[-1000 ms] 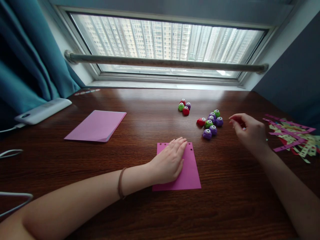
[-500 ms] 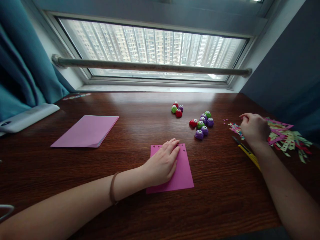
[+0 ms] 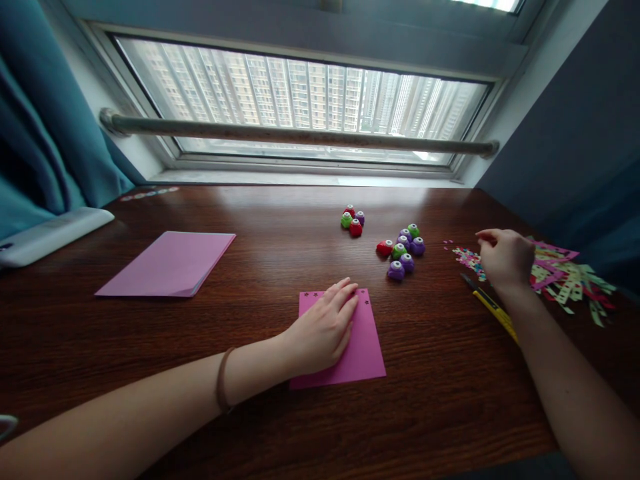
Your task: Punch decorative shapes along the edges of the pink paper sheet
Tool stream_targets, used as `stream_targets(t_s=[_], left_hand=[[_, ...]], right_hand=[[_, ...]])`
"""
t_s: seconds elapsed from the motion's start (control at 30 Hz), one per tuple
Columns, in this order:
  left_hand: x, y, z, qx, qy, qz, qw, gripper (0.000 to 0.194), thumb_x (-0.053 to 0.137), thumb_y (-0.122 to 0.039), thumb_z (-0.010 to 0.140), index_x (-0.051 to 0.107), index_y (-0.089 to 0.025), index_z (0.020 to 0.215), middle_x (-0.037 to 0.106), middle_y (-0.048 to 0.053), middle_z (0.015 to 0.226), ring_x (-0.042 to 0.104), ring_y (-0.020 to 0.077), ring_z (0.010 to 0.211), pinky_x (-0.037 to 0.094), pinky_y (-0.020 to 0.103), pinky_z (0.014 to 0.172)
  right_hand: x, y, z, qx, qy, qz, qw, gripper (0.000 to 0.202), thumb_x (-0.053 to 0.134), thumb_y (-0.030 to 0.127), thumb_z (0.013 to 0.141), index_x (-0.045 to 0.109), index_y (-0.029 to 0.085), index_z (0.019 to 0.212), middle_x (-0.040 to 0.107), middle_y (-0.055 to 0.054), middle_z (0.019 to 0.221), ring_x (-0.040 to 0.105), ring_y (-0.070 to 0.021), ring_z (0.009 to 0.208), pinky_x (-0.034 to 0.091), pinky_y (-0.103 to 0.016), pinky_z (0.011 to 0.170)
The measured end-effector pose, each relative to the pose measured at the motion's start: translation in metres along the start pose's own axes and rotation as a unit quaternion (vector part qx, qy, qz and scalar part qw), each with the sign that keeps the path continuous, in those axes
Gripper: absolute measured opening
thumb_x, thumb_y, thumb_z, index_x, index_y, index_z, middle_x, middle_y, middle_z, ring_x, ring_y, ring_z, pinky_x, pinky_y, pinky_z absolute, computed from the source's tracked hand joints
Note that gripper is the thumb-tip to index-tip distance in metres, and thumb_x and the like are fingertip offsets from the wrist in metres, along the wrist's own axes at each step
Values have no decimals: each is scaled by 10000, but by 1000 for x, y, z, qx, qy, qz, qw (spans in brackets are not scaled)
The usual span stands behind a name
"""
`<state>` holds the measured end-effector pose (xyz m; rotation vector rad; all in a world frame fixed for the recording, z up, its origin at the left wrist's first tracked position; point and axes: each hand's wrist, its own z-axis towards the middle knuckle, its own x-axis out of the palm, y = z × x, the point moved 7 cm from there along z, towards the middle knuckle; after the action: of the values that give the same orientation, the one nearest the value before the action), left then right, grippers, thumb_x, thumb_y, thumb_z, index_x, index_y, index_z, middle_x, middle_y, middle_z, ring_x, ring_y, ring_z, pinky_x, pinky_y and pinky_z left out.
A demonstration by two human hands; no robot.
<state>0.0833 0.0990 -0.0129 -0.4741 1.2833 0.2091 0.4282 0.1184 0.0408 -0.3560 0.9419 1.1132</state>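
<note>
My left hand (image 3: 327,327) lies flat on a bright pink sheet of paper (image 3: 367,353), fingers stretched toward its far edge. Small star-shaped holes run along that edge, partly covered by the fingers. Over on the right, my right hand (image 3: 507,259) is closed, thumb side up, beside a scatter of tiny coloured paper bits (image 3: 469,259). What its curled fingers hold, if anything, is hidden. A yellow craft knife (image 3: 493,307) lies just left of my right forearm. Several red, green and purple craft punches (image 3: 399,251) stand in a group beyond the pink sheet.
A smaller cluster of punches (image 3: 355,227) sits farther back. On the left is a stack of light pink paper (image 3: 167,263), with a white oblong device (image 3: 55,233) behind it. Punched paper strips (image 3: 570,280) pile up at the right. A window with a metal rail (image 3: 300,135) borders the table's far side.
The view has shifted slightly. My left hand stays on the pink sheet, and my right hand remains closed by the paper bits, almost unmoved.
</note>
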Motion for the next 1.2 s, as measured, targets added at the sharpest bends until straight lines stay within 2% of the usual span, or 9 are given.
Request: stream_targets(t_s=[0.2,0.4,0.57,0.67,0.8,0.87,0.97,1.13,1.2], left_hand=[[-1,-1,2,1,-4,-4,1000,444,392,-132,835,388,-32,1268,350,197,1353,208,304,1326,276,460,1083],[0,-2,1,6,0,14,1000,461,383,-133,836,378,-7,1280,365,203,1341,211,315,1320,281,455,1082],[-1,-3,0,9,-4,16,1000,483,388,-131,830,365,8,1292,381,210,1327,224,318,1315,277,451,1084],[-1,-3,1,13,-10,11,1000,490,404,-133,821,368,14,1287,384,217,1324,225,322,1314,278,451,1083],[-2,-3,1,12,-10,3,1000,486,401,-137,821,371,8,1284,390,213,1325,226,319,1315,282,457,1080],[-2,-3,0,11,-12,-2,1000,486,399,-140,821,370,3,1285,390,209,1327,232,316,1314,290,460,1075],[-2,-3,0,11,-14,-2,1000,491,398,-141,820,363,1,1290,389,207,1329,238,314,1312,293,454,1074],[-2,-4,-1,15,-13,5,1000,484,391,-144,822,375,15,1278,396,210,1319,248,315,1307,287,444,1078],[-1,-4,-1,15,-14,8,1000,487,391,-146,822,370,16,1281,395,212,1320,249,318,1305,292,448,1073]], right_hand=[[9,5,-2,-20,6,20,1000,188,539,239,768,693,177,857,666,-68,793,577,-191,685,381,-273,640],[4,19,-10,-33,21,19,999,294,487,396,824,690,185,804,627,-65,611,535,-191,548,323,-271,535],[1,44,-21,-78,61,160,982,330,485,425,836,659,167,728,600,-37,563,542,-154,517,379,-258,563],[1,71,-40,-127,142,254,948,329,466,437,852,650,173,784,577,0,528,531,-119,461,411,-224,514],[5,116,-82,-145,348,453,808,375,390,436,894,608,133,925,621,-27,642,535,-111,426,407,-213,401],[3,135,-99,-195,393,466,768,364,392,408,900,620,124,915,639,-49,711,575,-117,513,455,-216,477],[5,145,-107,-268,371,415,786,334,410,371,899,649,139,879,635,-39,715,581,-116,609,471,-219,591],[18,137,-98,-257,319,385,827,306,405,347,907,639,152,945,628,-30,731,556,-111,584,456,-224,571],[22,134,-95,-258,300,381,835,296,404,336,908,628,159,985,639,-44,826,581,-127,662,479,-247,642]])
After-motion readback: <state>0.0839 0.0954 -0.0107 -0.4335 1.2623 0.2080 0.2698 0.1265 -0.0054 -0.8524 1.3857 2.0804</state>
